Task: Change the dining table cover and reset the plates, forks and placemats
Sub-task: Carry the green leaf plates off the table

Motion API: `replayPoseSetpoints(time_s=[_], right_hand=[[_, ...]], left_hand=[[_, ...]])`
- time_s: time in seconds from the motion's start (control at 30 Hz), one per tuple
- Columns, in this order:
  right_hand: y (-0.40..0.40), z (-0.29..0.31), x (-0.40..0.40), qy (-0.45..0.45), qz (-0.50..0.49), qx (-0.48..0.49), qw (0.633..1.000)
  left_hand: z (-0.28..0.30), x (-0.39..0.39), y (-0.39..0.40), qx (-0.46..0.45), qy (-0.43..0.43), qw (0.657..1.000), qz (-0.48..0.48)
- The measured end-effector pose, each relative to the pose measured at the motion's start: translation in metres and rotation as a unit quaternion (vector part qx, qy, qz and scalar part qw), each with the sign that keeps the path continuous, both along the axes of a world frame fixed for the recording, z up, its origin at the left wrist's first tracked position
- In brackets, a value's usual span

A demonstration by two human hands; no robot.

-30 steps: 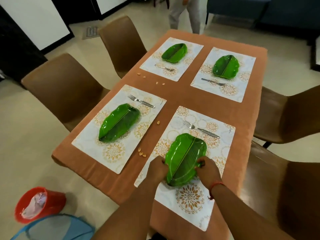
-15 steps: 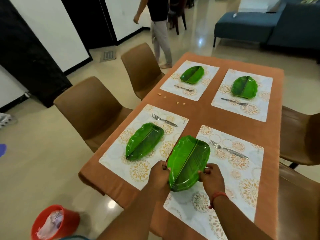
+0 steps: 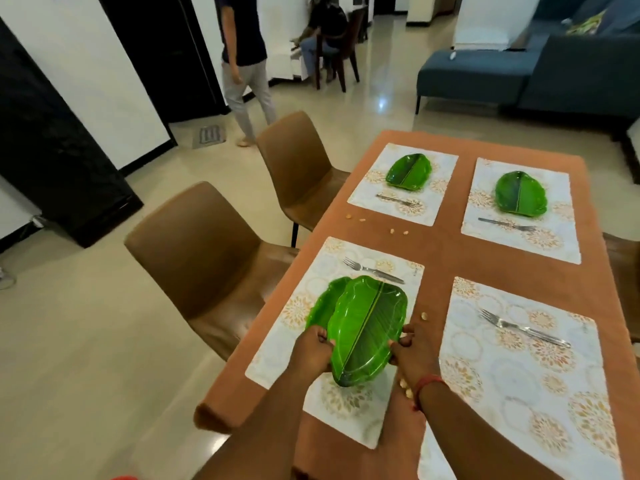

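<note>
Both hands grip one green leaf-shaped plate (image 3: pixel 367 330), the left hand (image 3: pixel 313 353) on its left edge, the right hand (image 3: pixel 414 356) on its right. It overlaps a second leaf plate (image 3: pixel 322 308) on the near-left placemat (image 3: pixel 298 344) of the orange-covered counter (image 3: pixel 440 251), just short of a fork (image 3: pixel 372 270).

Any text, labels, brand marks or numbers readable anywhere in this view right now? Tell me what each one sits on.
None readable.
Near left placemat: a small dark mark at its far right corner, too small to read.
The held plate, the forks and the orange table cover show no lettering.
</note>
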State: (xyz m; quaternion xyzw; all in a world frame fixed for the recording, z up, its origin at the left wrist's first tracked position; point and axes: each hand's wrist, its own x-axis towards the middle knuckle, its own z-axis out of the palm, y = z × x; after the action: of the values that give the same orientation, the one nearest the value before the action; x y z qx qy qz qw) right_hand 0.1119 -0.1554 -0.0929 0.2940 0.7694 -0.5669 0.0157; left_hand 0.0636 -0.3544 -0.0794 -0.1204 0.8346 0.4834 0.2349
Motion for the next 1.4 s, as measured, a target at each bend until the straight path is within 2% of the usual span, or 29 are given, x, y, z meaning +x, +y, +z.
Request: replayPoseSetpoints(time_s=[0.07,0.17,0.23,0.3,0.47,0.73,0.97,1.1,1.23,1.4], right_hand=[[-0.024,-0.004,-0.017,-0.015,-0.026,-0.028,0.999],[-0.055,-0.016,-0.035,-0.038,-0.041,0.004,0.998],[-0.072,-0.023,-0.039,-0.051,-0.043,0.02,0.998],[-0.081,-0.026,-0.041,-0.06,-0.055,0.033,0.996],[-0.079,-0.032,-0.05,-0.09,-0.065,0.051,0.992],[-0.087,-0.037,-0.057,-0.132,-0.058,0.071,0.987],[-0.081,-0.041,-0.061,-0.158,-0.048,0.102,0.981],[-0.081,-0.043,-0.06,-0.161,-0.047,0.1,0.981],[-0.084,-0.042,-0.061,-0.175,-0.041,0.085,0.98],[-0.088,-0.042,-0.058,-0.183,-0.032,0.077,0.979]], left_hand=[[-0.012,-0.023,-0.024,-0.028,0.009,0.998,-0.051],[-0.028,-0.05,-0.056,-0.079,0.012,0.99,-0.115],[-0.031,-0.062,-0.071,-0.152,0.031,0.969,-0.19],[-0.028,-0.072,-0.077,-0.184,0.051,0.951,-0.244],[-0.03,-0.082,-0.071,-0.215,0.094,0.928,-0.289],[-0.04,-0.094,-0.073,-0.222,0.094,0.922,-0.302],[-0.038,-0.097,-0.067,-0.198,0.061,0.917,-0.341],[-0.035,-0.097,-0.064,-0.169,0.022,0.932,-0.321],[-0.042,-0.098,-0.063,-0.083,-0.047,0.963,-0.252],[-0.03,-0.095,-0.061,-0.045,-0.066,0.974,-0.214]])
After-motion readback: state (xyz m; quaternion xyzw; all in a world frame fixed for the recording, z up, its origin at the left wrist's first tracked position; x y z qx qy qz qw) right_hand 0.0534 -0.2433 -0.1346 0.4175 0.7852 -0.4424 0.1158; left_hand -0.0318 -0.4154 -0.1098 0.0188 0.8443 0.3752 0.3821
